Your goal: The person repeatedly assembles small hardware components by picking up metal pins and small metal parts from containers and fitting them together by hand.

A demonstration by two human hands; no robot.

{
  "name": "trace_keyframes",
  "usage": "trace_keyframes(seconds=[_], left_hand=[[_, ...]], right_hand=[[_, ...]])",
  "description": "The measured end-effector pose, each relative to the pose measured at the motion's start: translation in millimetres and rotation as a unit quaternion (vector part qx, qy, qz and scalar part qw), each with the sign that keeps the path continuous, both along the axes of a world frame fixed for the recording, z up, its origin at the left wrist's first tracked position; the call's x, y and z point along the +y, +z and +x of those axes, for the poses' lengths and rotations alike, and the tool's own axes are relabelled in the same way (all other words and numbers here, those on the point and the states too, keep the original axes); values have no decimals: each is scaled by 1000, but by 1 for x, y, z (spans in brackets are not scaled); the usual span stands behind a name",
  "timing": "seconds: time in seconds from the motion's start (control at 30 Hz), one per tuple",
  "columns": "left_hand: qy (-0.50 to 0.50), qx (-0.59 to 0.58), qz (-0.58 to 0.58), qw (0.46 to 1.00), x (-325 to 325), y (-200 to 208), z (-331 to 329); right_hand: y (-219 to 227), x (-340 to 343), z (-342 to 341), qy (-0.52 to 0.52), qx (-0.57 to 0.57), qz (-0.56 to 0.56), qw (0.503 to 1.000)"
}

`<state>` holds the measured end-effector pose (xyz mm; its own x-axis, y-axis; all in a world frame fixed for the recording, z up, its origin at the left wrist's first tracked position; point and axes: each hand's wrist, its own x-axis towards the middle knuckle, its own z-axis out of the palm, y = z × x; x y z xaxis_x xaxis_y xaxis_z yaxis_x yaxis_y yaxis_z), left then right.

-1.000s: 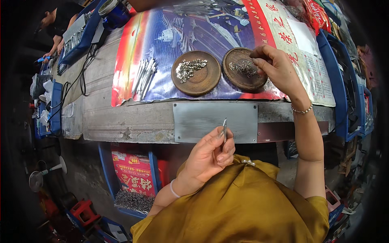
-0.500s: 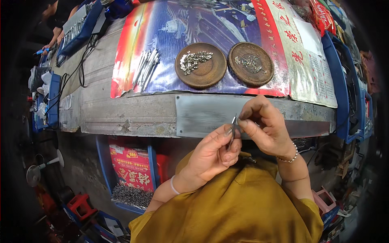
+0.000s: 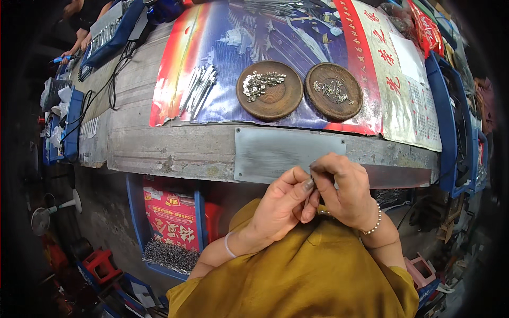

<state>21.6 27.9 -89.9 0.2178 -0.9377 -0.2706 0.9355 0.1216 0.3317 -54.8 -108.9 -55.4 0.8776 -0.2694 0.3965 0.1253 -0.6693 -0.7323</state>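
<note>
My left hand [image 3: 283, 206] is closed in a pinch over my lap, just in front of the bench edge. Its fingers hold a slim metal piece, now nearly all hidden by both hands. Against it, my right hand [image 3: 344, 191] is bent, thumb and fingertips pressed together; whatever they grip is too small to tell. Beyond the hands, a round brown dish [image 3: 273, 110] carries small shiny round metal parts [image 3: 260, 84]. Beside it a second brown dish [image 3: 333, 112] holds small pin-like parts [image 3: 335, 91]. Long thin metal strips [image 3: 198, 91] lie in a bundle left of the dishes.
A grey metal plate [image 3: 275, 155] is fixed at the bench's front edge. Below, a blue-sided drawer [image 3: 200, 217] holds many small dark metal parts [image 3: 172, 255]. Blue bins [image 3: 448, 127] stand at right. Black cables [image 3: 112, 79] cross the bench at left. Another person's hand [image 3: 69, 53] shows far left.
My right hand has come lower and tilted over the left fingertips, covering the metal piece that stuck up before. The view has shifted slightly, so the bench sits a little lower.
</note>
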Motion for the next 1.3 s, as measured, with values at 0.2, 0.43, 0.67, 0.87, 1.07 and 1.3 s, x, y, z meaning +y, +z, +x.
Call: trace_keyframes(seconds=[0.2,0.43,0.67,0.87,1.07,1.3], left_hand=[[-21,20,-1,1000,1,11,1],[-21,47,-1,999,10,6,6],[-6,12,0,1000,21,11,27],[5,18,3,1000,32,9,31],[21,19,17,999,40,7,40],[24,-7,25,999,39,6,46]], right_hand=[[-7,-8,-6,15,61,359,931],[-4,-14,6,103,123,359,920],[16,-35,73,42,101,-12,994],[-14,-48,121,51,114,-237,963],[-18,-41,125,53,127,-309,941],[-1,-42,112,96,149,-251,952]])
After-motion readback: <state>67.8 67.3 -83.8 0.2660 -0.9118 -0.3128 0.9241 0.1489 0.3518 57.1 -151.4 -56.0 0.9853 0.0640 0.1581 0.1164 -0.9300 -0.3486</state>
